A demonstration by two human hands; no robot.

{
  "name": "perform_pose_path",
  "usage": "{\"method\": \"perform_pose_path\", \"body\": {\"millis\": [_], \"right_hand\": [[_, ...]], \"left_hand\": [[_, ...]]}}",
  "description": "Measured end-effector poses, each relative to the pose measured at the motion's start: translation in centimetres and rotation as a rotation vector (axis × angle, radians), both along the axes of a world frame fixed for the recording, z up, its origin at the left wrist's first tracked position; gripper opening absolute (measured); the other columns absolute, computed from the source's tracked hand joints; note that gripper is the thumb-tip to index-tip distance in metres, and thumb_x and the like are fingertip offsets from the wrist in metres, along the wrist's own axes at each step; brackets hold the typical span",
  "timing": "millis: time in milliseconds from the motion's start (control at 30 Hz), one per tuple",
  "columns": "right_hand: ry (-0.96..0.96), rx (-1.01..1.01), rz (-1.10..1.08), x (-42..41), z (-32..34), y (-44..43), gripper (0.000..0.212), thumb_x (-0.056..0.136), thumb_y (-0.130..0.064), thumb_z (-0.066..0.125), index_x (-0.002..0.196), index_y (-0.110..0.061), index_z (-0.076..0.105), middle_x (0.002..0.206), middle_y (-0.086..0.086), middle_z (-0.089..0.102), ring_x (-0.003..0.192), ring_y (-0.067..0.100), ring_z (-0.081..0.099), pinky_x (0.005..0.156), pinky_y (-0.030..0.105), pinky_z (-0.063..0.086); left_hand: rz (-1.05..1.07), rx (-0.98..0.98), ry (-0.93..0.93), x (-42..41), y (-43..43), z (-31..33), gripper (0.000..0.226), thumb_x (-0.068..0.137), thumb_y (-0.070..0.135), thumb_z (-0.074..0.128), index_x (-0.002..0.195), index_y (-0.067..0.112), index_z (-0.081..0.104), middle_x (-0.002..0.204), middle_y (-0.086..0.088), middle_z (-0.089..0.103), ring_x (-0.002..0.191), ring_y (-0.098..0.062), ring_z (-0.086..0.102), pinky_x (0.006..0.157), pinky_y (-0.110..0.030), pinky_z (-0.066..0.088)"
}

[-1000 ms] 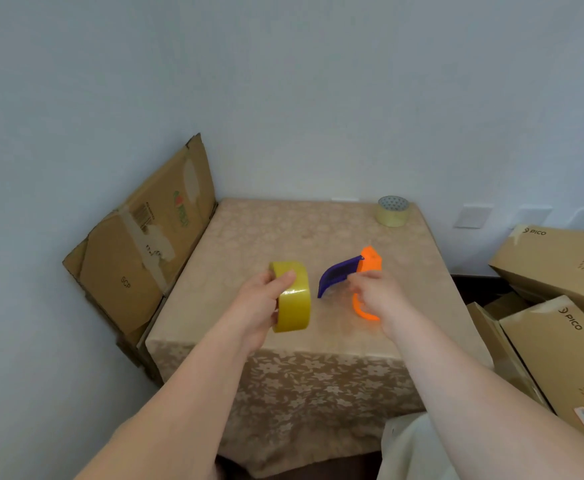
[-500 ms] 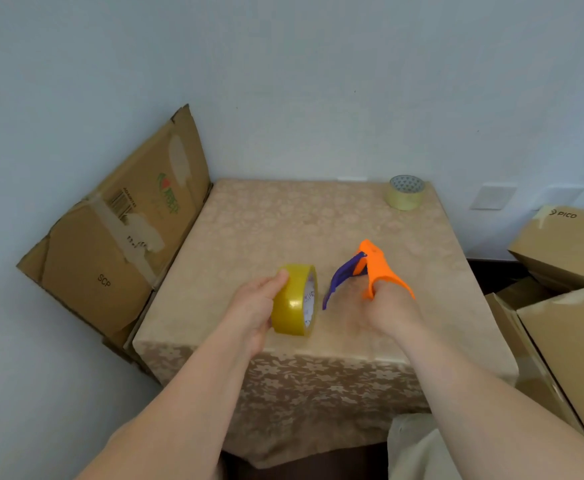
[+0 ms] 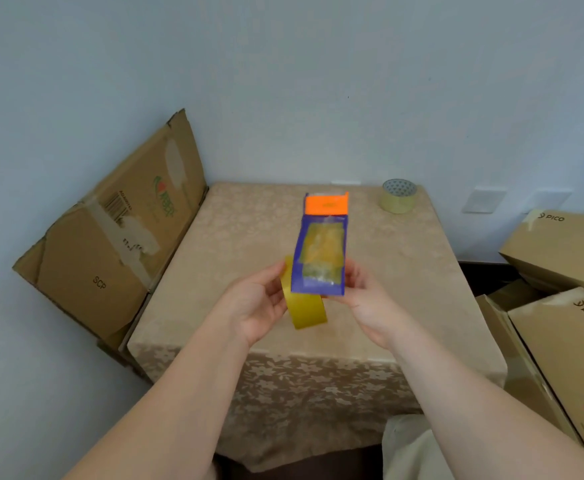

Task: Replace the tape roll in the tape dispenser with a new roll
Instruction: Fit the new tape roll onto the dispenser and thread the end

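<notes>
Both hands are raised above the counter [image 3: 249, 237]. The left hand [image 3: 259, 306] grips the yellow tape roll [image 3: 306, 311], pressed against the underside of the tape dispenser [image 3: 321, 251], whose near end the right hand [image 3: 363, 296] clasps. The dispenser's long axis points away from the person. Another roll [image 3: 398, 196] sits on the far corner.

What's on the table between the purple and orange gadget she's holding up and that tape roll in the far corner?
Nothing: in the head view, only bare patterned tablecloth lies between the dispenser and the far tape roll.
</notes>
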State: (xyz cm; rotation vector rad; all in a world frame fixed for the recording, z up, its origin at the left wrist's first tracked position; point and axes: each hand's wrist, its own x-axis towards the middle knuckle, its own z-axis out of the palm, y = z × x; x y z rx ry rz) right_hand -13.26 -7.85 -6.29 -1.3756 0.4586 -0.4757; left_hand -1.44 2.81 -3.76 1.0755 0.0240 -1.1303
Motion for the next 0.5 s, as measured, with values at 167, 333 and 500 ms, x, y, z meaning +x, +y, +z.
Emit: {"method": "perform_pose_path", "body": {"millis": [167, 333, 500], "right_hand": [[0.044, 0.007, -0.03, -0.2, 0.8, 1.5, 0.014, 0.083, -0.017, 0.057, 0.077, -0.021, 0.069, 0.072, -0.006, 0.072, 0.065, 0.009, 0.064, 0.071, 0.031, 0.048], [0.121, -0.002, -0.039, 0.4, 1.8, 2.6, 0.04, 0.091, -0.043, 0.046, 0.098, -0.009, 0.066, 0.102, 0.014, 0.071, 0.09, 0.028, 0.063, 0.082, 0.04, 0.048], [0.006, 0.117, 0.047, 0.0, 2.5, 2.8, 0.028, 0.074, -0.04, 0.059, 0.094, -0.027, 0.072, 0.094, -0.001, 0.075, 0.088, 0.017, 0.069, 0.085, 0.04, 0.052]], "left_hand": [[0.035, 0.029, 0.177, 0.2, 0.3, 1.8, 0.015, 0.089, 0.015, 0.056, 0.098, 0.004, 0.059, 0.086, -0.011, 0.066, 0.056, -0.021, 0.07, 0.053, -0.031, 0.058], [0.162, 0.041, 0.391, 0.7, 0.6, 2.2, 0.039, 0.088, 0.004, 0.056, 0.124, -0.001, 0.042, 0.122, -0.021, 0.056, 0.097, -0.034, 0.066, 0.055, -0.05, 0.052], [0.069, 0.066, 0.301, 0.6, 0.8, 3.0, 0.017, 0.091, 0.012, 0.054, 0.093, -0.005, 0.054, 0.088, -0.019, 0.057, 0.081, -0.026, 0.065, 0.047, -0.035, 0.057]]}}
